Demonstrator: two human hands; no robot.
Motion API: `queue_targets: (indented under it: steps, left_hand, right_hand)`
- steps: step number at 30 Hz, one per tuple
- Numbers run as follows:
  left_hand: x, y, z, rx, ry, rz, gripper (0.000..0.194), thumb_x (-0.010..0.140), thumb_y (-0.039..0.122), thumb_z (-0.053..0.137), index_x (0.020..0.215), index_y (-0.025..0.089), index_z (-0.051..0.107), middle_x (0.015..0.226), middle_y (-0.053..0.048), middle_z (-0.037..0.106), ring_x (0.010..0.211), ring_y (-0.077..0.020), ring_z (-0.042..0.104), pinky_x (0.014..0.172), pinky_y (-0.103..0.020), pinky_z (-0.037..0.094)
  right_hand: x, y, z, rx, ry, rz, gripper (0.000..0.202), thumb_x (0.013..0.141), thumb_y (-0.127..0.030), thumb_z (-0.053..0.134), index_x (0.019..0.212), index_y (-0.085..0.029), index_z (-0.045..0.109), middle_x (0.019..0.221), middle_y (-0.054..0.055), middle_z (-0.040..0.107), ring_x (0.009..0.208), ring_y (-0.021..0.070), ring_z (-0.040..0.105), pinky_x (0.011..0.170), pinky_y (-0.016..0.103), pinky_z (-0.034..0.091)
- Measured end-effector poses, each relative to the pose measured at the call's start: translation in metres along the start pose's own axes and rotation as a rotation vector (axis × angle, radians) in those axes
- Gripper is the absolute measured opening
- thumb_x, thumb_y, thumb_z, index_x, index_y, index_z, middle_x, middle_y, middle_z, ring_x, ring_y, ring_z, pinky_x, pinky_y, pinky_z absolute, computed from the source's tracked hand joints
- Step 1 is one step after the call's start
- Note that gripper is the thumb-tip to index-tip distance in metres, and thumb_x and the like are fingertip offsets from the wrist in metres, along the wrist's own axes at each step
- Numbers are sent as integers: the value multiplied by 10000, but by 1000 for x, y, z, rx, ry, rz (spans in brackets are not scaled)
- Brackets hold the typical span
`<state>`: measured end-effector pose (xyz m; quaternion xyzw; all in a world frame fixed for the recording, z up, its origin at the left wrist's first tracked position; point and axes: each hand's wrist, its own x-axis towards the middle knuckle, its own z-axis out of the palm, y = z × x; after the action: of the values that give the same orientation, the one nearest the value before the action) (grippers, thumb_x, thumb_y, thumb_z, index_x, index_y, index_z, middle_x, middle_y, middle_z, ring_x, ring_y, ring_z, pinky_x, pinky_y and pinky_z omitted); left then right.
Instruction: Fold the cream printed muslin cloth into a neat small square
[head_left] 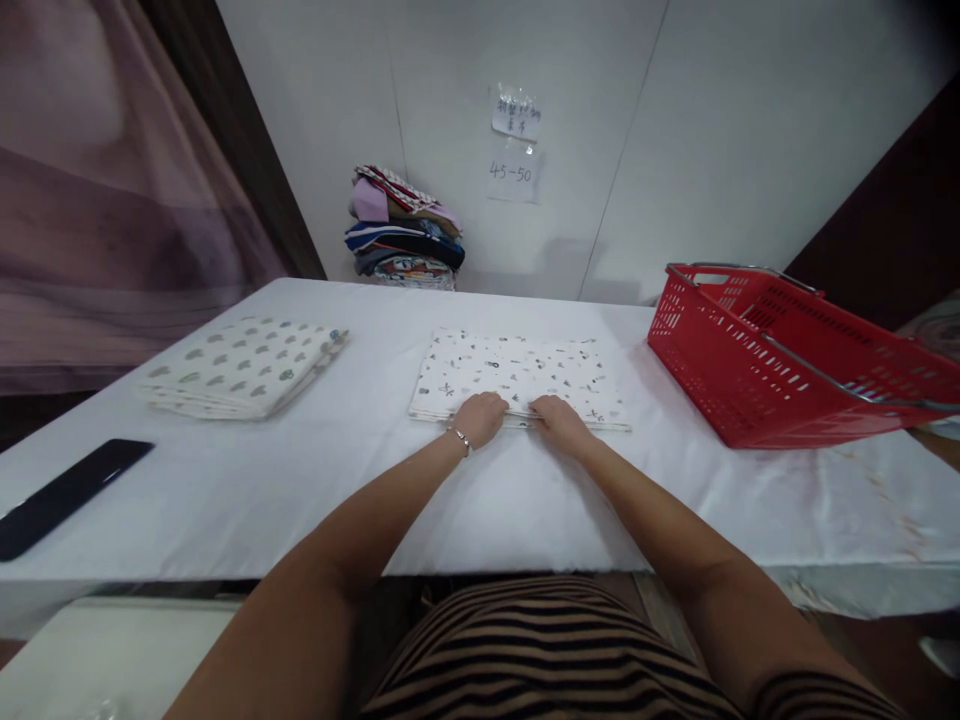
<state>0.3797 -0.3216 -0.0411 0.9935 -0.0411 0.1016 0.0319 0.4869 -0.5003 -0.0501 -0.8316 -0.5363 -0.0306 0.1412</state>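
Observation:
A white cloth with small printed figures point(517, 368) lies folded in a flat rectangle at the middle of the white-covered table point(337, 480). Both hands grip its near edge, close together. My left hand point(481, 418), with a bracelet at the wrist, has its fingers closed on the edge left of centre. My right hand point(559, 424) pinches the same edge a little to the right. The thumbs and the underside of the cloth are mostly hidden.
Another folded cloth with grey hearts point(244, 365) lies at the left, behind a black flat object point(71, 490). A red basket point(750, 370) stands at the right. Folded fabrics point(405, 235) are stacked against the back wall, beside paper signs point(514, 172).

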Motion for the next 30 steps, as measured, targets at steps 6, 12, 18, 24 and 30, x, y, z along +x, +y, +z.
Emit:
queue_targets:
  steps: [6, 12, 18, 24, 30]
  left_hand:
    - [1, -2, 2, -58, 11, -14, 212, 847, 130, 407, 980, 178, 566, 932, -51, 614, 888, -174, 549, 767, -307, 404]
    - [-3, -5, 9, -40, 6, 53, 219, 845, 156, 419, 1019, 183, 550, 975, -58, 603, 934, -190, 529, 783, -326, 403]
    - [-6, -2, 6, 32, -3, 44, 245, 840, 135, 412, 1045, 192, 533, 1004, -63, 595, 928, -191, 530, 778, -330, 394]
    - [-5, -3, 13, 95, 0, 55, 240, 842, 78, 380, 973, 173, 557, 879, -75, 600, 833, -194, 550, 738, -335, 388]
    - [-8, -3, 14, 101, -26, 106, 250, 831, 82, 407, 964, 191, 589, 987, -69, 594, 894, -187, 536, 766, -329, 388]
  right_hand:
    - [2, -7, 1, -183, -20, 10, 221, 821, -81, 446, 988, -156, 570, 1002, 94, 587, 922, 213, 471, 771, 309, 328]
    - [-1, -4, -1, -197, -73, 23, 218, 873, -123, 420, 1028, -173, 566, 998, 84, 599, 919, 199, 486, 769, 295, 317]
    - [-5, 3, 4, -155, -45, 18, 266, 872, -113, 406, 1095, -182, 533, 985, 84, 596, 899, 201, 488, 765, 290, 313]
    - [-7, 5, 4, -174, -63, -36, 169, 860, -121, 430, 932, -182, 571, 873, 59, 580, 819, 182, 466, 712, 269, 293]
    - [-9, 4, -1, -147, -63, -130, 217, 849, -106, 447, 958, -194, 614, 939, 57, 574, 872, 174, 447, 746, 268, 290]
